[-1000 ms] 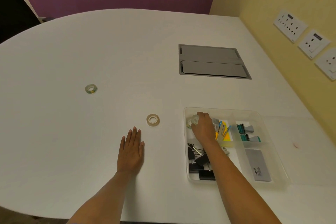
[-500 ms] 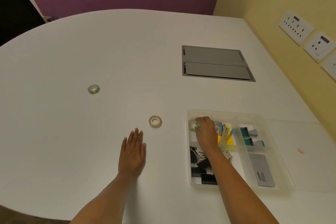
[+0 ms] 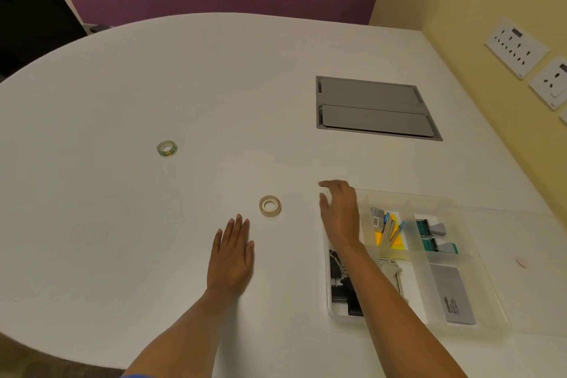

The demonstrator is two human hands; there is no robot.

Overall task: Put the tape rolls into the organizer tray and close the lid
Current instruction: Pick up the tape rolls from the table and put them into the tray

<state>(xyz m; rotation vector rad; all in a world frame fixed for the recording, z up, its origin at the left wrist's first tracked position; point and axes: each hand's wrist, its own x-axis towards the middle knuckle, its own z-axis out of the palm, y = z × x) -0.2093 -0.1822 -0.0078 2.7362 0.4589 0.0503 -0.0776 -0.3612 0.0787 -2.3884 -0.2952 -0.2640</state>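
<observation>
Your right hand [image 3: 339, 213] hung open over the near-left corner of the tray [image 3: 454, 202], fingers spread and loosely curved, thumb pointing left, gripping nothing. Your left hand [image 3: 231, 255] lay flat on the table [image 3: 122, 239], palm down, fingers straight and together, also empty. Just beyond your left fingertips, and a little to their right, sat a beige tape roll [image 3: 270, 206], lying flat, near your right hand but not touching it. A second roll [image 3: 167, 148], clear with green and yellow marks, lay flat well apart, farther out and to the left. The tray, clear plastic with dividers, stood on the table at your right. It held black binder clips [image 3: 337, 282] in the near-left compartment, yellow notes [image 3: 388, 238] and small items in the middle, teal clips [image 3: 429, 236] farther right, and a grey card [image 3: 454, 298] at the near right. Your right hand and forearm hid the far-left compartment, so whether a roll already lay there could not be told. The clear lid [image 3: 527, 301] appeared to lie open flat to the right of the tray, faint against the white top. By the look of it, at least two rolls remained to be collected, the beige one being the closest reach, and the lid had not yet been closed.
</observation>
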